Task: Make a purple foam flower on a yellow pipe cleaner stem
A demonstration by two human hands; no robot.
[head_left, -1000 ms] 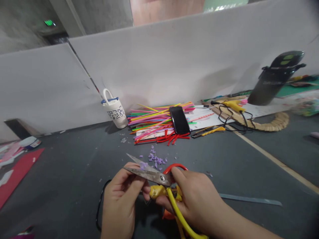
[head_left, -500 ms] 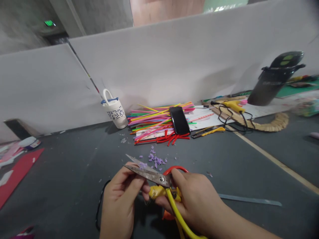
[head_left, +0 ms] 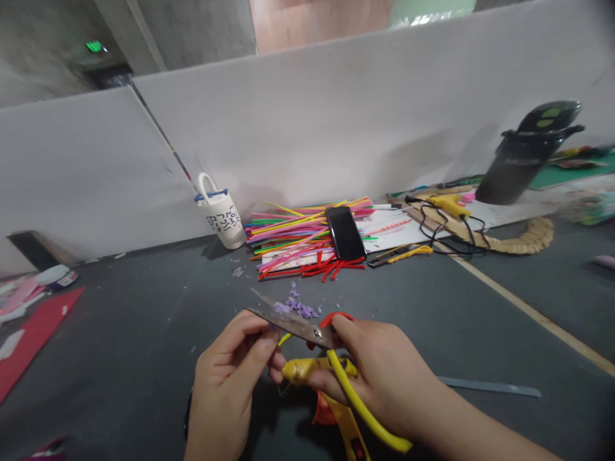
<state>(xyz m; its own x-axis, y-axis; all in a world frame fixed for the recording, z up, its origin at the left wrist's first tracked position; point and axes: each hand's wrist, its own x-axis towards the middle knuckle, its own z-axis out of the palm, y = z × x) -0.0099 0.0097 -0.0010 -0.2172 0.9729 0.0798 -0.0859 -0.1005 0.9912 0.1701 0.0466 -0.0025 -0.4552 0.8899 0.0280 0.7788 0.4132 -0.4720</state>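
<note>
We have the scissors (head_left: 305, 328) over the dark tabletop (head_left: 144, 333), our right hand (head_left: 384, 362) clamped around their handles. The parted blades point left and slightly away from us; the long axis slants down to the yellow handle at lower right. Our left hand (head_left: 225, 378) brings thumb and forefinger close beside the near blade; we cannot tell whether they pinch anything. A yellow glue gun (head_left: 302, 370) sits below the scissors, nozzle leftward; purple clippings (head_left: 298, 306) lie just beyond the blades. Leftward, we have room as far as the red sheet (head_left: 38, 339); ahead, pipe cleaners (head_left: 293, 234) and a smartphone (head_left: 346, 232) line the white partition (head_left: 312, 128).
</note>
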